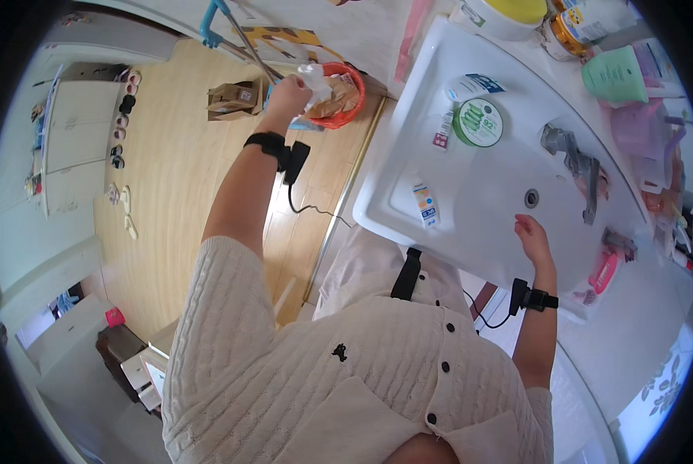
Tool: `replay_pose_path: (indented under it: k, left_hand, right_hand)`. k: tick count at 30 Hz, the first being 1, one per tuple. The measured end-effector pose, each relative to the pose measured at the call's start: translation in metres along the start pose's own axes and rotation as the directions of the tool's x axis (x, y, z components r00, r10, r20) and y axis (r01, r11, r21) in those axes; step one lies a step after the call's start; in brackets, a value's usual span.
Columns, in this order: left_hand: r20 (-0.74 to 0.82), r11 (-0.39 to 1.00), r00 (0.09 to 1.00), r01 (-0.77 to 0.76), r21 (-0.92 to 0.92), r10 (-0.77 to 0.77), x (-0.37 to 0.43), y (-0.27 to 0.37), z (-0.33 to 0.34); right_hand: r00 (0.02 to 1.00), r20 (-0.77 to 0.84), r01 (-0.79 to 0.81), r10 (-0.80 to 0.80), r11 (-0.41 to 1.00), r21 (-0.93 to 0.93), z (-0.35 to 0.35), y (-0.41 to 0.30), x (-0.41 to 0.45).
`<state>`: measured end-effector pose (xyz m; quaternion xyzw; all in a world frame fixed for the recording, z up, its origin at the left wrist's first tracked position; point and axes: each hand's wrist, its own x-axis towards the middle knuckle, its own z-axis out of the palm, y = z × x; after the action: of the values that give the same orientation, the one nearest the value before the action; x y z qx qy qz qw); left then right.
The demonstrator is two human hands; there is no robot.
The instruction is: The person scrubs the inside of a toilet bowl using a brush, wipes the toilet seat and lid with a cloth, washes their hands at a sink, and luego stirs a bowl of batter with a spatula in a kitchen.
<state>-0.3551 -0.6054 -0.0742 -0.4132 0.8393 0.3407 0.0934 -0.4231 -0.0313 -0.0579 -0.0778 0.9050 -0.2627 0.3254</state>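
At the upper left, my left hand [290,97] grips a crumpled piece of thin white plastic or tissue [316,87] beside and above a red waste basket [355,110] with crumpled brown paper [338,97] inside. My right hand [533,236] hovers over the white washbasin [486,226], just below the drain, its fingers loosely apart and holding nothing. Inside the basin lie a round green-and-white tub [480,122], a white and blue tube [474,87], a small tube with a dark red end [443,130] and a white tube with orange and blue print [425,204].
A metal faucet [584,174] stands at the basin's right side. Bottles, a green cup [614,75] and a purple container [639,130] crowd the counter. A pink brush [603,272] lies at the lower right. An open cardboard box [233,98] sits on the wooden floor, near a blue-handled pole [210,29].
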Motion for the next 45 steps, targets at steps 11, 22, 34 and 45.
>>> replay_pose_path:
  k: [11, 22, 34, 45]
  left_hand:
    - [0.084, 0.992, 0.996, -0.004, 0.128, -0.006, 0.001, 0.007, 0.009]
    - [0.204, 0.695, 0.666, -0.662, -0.282, 0.717, -0.143, 0.171, 0.028]
    - [0.792, 0.41, 0.379, -0.894, 0.179, 0.479, -0.262, 0.223, 0.217]
    - [0.643, 0.631, 0.101, -0.359, -0.688, 0.759, -0.346, 0.361, 0.19]
  right_hand:
    - [0.999, -0.046, -0.006, 0.006, 1.0, 0.0, -0.011, -0.004, -0.025]
    - [0.949, -0.291, 0.179, -0.12, 0.966, 0.185, -0.042, -0.052, -0.022]
    - [0.941, -0.337, -0.045, 0.024, 0.998, -0.054, 0.018, 0.032, -0.063]
    - [0.85, -0.352, 0.516, -0.39, 0.493, 0.7, -0.156, 0.036, -0.151]
